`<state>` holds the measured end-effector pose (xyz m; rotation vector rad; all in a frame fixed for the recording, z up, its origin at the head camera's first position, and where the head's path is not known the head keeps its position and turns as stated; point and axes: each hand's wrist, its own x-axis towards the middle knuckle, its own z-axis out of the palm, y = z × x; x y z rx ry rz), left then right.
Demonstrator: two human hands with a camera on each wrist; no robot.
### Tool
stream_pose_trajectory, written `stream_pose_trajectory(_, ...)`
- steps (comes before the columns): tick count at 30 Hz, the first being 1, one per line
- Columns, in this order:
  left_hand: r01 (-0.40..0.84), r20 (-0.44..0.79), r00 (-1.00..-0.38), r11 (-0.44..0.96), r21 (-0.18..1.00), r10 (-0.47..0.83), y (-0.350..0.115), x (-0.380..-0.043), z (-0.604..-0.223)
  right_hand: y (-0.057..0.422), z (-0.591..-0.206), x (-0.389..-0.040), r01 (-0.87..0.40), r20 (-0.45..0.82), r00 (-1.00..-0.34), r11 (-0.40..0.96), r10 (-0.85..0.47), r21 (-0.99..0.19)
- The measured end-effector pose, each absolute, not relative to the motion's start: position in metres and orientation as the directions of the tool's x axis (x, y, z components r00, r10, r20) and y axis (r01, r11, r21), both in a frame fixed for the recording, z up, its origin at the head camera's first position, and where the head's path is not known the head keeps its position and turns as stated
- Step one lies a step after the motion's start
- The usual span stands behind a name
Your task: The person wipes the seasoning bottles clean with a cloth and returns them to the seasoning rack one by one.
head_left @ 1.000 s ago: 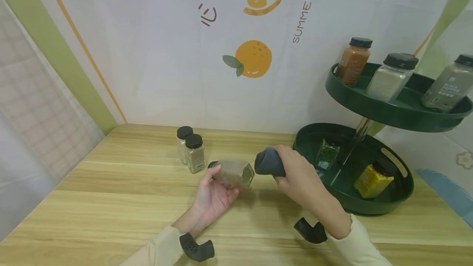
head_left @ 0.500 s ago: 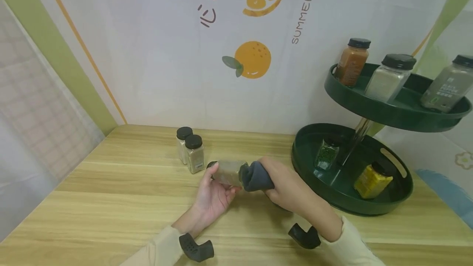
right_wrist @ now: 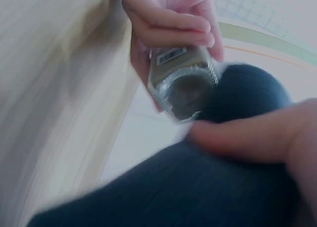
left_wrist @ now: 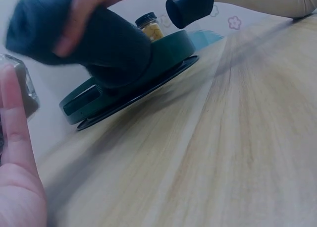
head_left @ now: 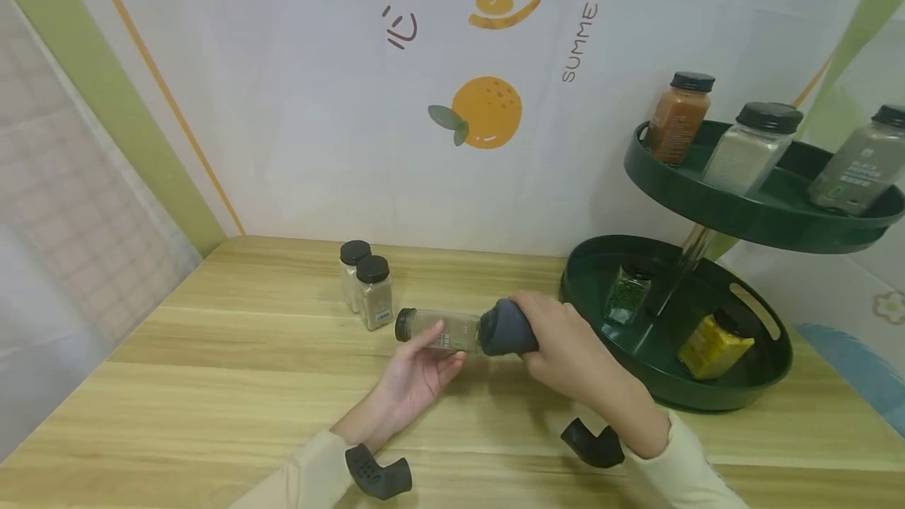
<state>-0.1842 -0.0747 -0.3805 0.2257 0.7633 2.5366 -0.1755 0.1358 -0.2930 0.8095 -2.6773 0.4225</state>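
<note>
A clear spice jar [head_left: 452, 330] with a black lid lies sideways above the table in my left hand [head_left: 413, 387], its lid to the left. The left thumb lies along the near side, and the fingers curl underneath. My right hand [head_left: 576, 348] grips a bunched dark blue cloth [head_left: 507, 328] that overlaps the jar's base in the head view. In the right wrist view, the jar's round glass bottom [right_wrist: 185, 95] faces the camera, beside the blurred cloth [right_wrist: 173, 187]; contact between them is hard to tell. Only a corner of the jar [left_wrist: 29, 93] shows in the left wrist view.
Two black-lidded jars [head_left: 375, 297] stand behind the left hand on the wooden table [head_left: 177, 399]. At the right is a two-tier green rack [head_left: 707, 399]: a green-filled jar [head_left: 628, 293] and a yellow jar [head_left: 714, 346] below, three jars on the upper tier [head_left: 763, 218].
The cloth, at first apart from the jar, moved left onto its base, then shifted slightly up and right. In the left hand the jar has turned, bringing its label and lid into view.
</note>
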Motion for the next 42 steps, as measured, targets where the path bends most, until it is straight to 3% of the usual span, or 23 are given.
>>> stream_pose_trajectory(4,-0.4,0.044,-0.854,-0.708,0.582,0.518,-0.075,-0.183,-0.38,0.131,-0.294,-0.174,-0.591,0.422,-0.793,0.72,-0.439,-0.364)
stream_pose_trajectory(7,-0.393,0.039,-0.855,-0.696,0.601,0.517,-0.074,-0.183,-0.38,0.127,-0.296,-0.173,-0.611,0.415,-0.784,0.69,-0.461,-0.388)
stream_pose_trajectory(12,-0.387,-0.008,-0.871,-0.675,0.628,0.491,-0.074,-0.182,-0.379,0.124,-0.301,-0.173,-0.602,0.372,-0.791,0.727,-0.486,-0.33)
stream_pose_trajectory(18,-0.4,-0.048,-0.882,-0.69,0.603,0.469,-0.075,-0.182,-0.38,0.126,-0.307,-0.175,-0.589,0.35,-0.787,0.788,-0.508,-0.182)
stream_pose_trajectory(27,-0.414,-0.022,-0.866,-0.693,0.591,0.499,-0.075,-0.182,-0.382,0.136,-0.303,-0.179,-0.565,0.287,-0.796,0.825,-0.533,-0.034)
stream_pose_trajectory(29,-0.413,-0.012,-0.861,-0.684,0.601,0.509,-0.075,-0.182,-0.382,0.138,-0.299,-0.18,-0.543,0.308,-0.81,0.836,-0.499,-0.076)
stream_pose_trajectory(32,-0.405,-0.006,-0.859,-0.671,0.622,0.513,-0.075,-0.182,-0.381,0.139,-0.29,-0.178,-0.53,0.361,-0.827,0.811,-0.431,-0.246)
stream_pose_trajectory(36,-0.398,-0.026,-0.864,-0.65,0.647,0.503,-0.074,-0.182,-0.38,0.136,-0.285,-0.174,-0.565,0.405,-0.819,0.688,-0.405,-0.455)
stream_pose_trajectory(42,-0.393,-0.034,-0.859,-0.614,0.684,0.512,-0.072,-0.182,-0.381,0.126,-0.299,-0.174,-0.591,0.34,-0.807,0.67,-0.484,-0.449)
